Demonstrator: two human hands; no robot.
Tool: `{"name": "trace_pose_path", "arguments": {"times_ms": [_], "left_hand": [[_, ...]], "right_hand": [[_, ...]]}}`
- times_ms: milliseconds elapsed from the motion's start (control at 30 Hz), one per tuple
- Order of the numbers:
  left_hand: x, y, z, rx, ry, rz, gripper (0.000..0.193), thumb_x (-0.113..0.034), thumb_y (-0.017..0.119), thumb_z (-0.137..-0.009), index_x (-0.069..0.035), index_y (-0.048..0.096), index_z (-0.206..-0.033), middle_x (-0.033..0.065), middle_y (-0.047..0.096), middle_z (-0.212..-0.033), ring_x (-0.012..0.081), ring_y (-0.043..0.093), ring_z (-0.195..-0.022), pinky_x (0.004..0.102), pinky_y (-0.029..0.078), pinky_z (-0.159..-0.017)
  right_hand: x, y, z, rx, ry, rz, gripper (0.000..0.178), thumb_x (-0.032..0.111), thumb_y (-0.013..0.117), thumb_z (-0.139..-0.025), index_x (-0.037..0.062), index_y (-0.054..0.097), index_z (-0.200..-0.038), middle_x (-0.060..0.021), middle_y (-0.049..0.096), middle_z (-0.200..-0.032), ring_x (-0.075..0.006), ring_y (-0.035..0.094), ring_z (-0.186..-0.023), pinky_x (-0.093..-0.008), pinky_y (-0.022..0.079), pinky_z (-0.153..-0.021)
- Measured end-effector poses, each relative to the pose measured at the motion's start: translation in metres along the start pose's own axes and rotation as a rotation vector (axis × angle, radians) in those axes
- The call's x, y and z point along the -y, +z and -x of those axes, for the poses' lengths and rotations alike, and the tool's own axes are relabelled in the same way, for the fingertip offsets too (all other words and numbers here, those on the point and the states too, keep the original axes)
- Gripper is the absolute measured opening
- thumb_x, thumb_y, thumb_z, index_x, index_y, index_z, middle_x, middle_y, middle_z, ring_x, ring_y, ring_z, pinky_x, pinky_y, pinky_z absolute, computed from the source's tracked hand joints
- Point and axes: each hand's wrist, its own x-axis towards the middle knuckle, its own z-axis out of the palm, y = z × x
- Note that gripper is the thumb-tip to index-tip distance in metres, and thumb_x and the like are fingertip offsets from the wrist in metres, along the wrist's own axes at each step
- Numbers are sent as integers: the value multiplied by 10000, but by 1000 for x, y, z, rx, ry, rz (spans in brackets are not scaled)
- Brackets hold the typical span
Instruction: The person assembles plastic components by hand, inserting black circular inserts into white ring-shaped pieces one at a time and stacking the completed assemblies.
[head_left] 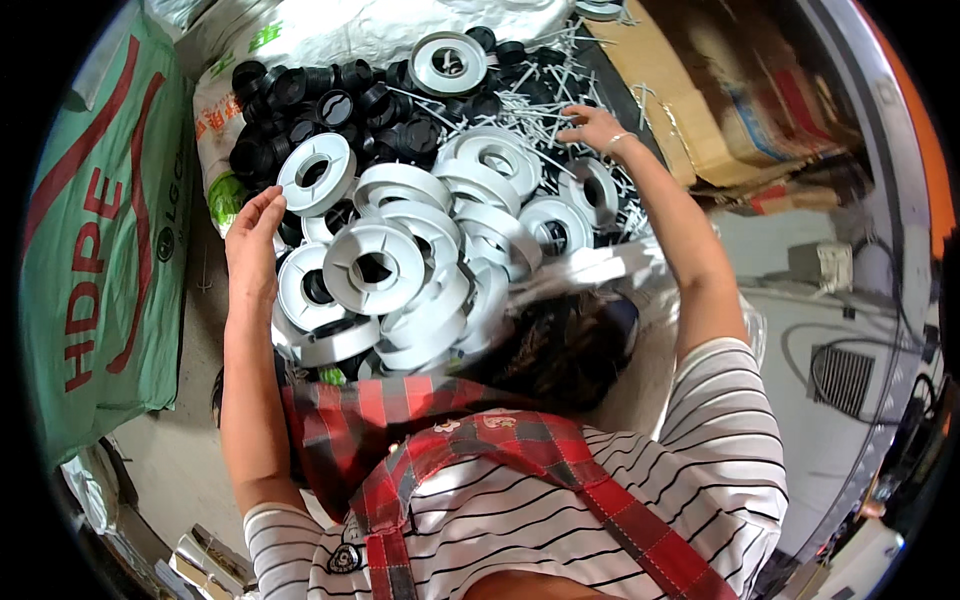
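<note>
My left hand [256, 230] has its fingers closed at the left rim of a white plastic ring [302, 198], which is tilted over black caps. My right hand [594, 130] is apart from the rings, fingers spread and holding nothing, over thin white plastic sticks [535, 118]. Between my hands lies a heap of white flanged rings [374, 266] with round centre holes. Behind it are many round black plastic caps [335, 107]. Another white ring [448, 64] rests on the caps at the far side.
A green woven sack [110, 250] stands at the left. White sacking [400, 30] lies behind the heap. An open cardboard box [665, 85] is at the far right, beside a pale machine housing [800, 340] with cables. A blurred whitish strip [590, 265] crosses the heap's near right.
</note>
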Motion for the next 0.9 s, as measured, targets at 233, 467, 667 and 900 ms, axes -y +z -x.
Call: {"name": "trace_pose_path", "arguments": {"times_ms": [233, 467, 667, 900], "left_hand": [[-6, 16, 4, -14, -93, -116, 309, -121, 602, -864, 38, 573, -1128, 91, 581, -1148, 147, 533, -1059, 282, 381, -953], [-1, 26, -7, -3, -226, 9, 291, -109, 571, -885, 6, 569, -1152, 79, 568, -1211, 135, 513, -1117, 273, 373, -955], [-1, 25, -1, 53, -213, -39, 272, -94, 577, -874, 12, 577, -1124, 98, 562, -1216, 146, 511, -1116, 288, 350, -989], [-9, 24, 8, 139, -217, -43, 304, -116, 596, -869, 26, 571, -1136, 106, 537, -1239, 138, 517, -1080, 274, 378, -959]], "right_hand": [[-7, 72, -152, 165, 82, 195, 998, 251, 818, -519, 117, 342, -1387, -216, 515, -1260, -301, 518, -1155, -353, 422, -960], [-3, 99, -205, 195, 166, 626, 1053, 351, 792, -580, 286, 189, -1442, -205, 169, -1479, -403, 407, -1245, -462, 387, -1000], [12, 90, -174, 169, 116, 599, 875, 277, 757, -655, 183, 311, -1401, -173, 569, -1198, -306, 559, -1102, -381, 457, -921], [10, 43, -109, 77, 60, 391, 755, 228, 755, -640, 101, 448, -1318, -209, 567, -1184, -312, 547, -1101, -341, 433, -947]]}}
